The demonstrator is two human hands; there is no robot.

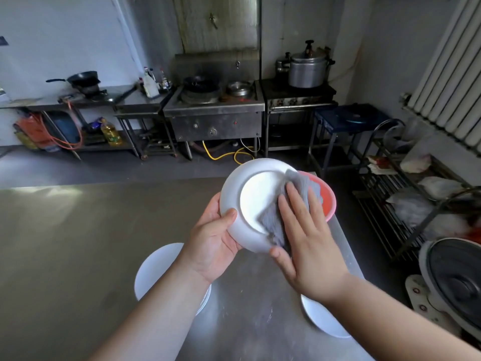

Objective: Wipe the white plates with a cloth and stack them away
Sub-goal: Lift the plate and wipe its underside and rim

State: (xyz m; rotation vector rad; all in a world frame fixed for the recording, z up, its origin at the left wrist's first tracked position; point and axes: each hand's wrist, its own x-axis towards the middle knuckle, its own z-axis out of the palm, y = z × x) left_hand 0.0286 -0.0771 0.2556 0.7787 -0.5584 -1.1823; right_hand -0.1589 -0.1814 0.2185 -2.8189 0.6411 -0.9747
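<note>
wiping step in hand here, by my read. the left hand (pixel 210 243) grips the white plate (pixel 250 201) by its near-left rim, thumb curled over the face we see and the other fingers hidden behind. the plate is held up in the air above the steel table (pixel 78 243), tilted toward the camera, and partly covers a pink bowl (pixel 329 201) just behind it.

the right hand (pixel 307 235) lies flat, fingers straight and close together, pressing a grey cloth (pixel 270 220) against the plate's right half. its thumb sits at the plate's lower edge.

the plate itself is plain glossy white with a flat centre circle and a broad sloping rim. this may be its underside, though i cannot say for sure. no marks show on the uncovered part.

down on the table, a stack of white plates (pixel 156 267) sits under the left forearm, and another white plate (pixel 320 319) lies under the right wrist. which pile is the finished one i cannot tell.

the next move likely calls for sweeping the cloth round the uncovered left side, with the left hand turning the rim to feed it. the grip must be firm, since the glaze looks slippery.
</note>
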